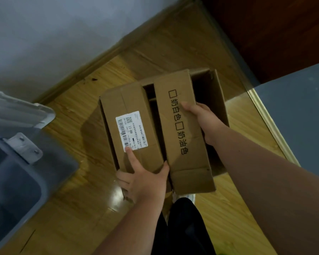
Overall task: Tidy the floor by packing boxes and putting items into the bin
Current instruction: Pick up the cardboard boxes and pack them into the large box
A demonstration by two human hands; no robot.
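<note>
A brown cardboard box (134, 100) is held above the wooden floor, its two long top flaps nearly folded over with a dark gap between them. The left flap carries a white shipping label (131, 131); the right flap (184, 129) has black printed characters. My left hand (144, 183) grips the box's near edge, its index finger pressing on the left flap at the label's corner. My right hand (203, 118) holds the right flap from the right side, thumb on top. A clear grey plastic storage bin (13, 162) with a latch stands at the left.
A white wall with a wooden skirting board (85, 69) runs behind the box. A dark wooden door or cabinet (274, 34) is at the top right, and a grey surface with a gold edge strip (265, 115) lies to the right. My dark trouser leg (184, 227) is below.
</note>
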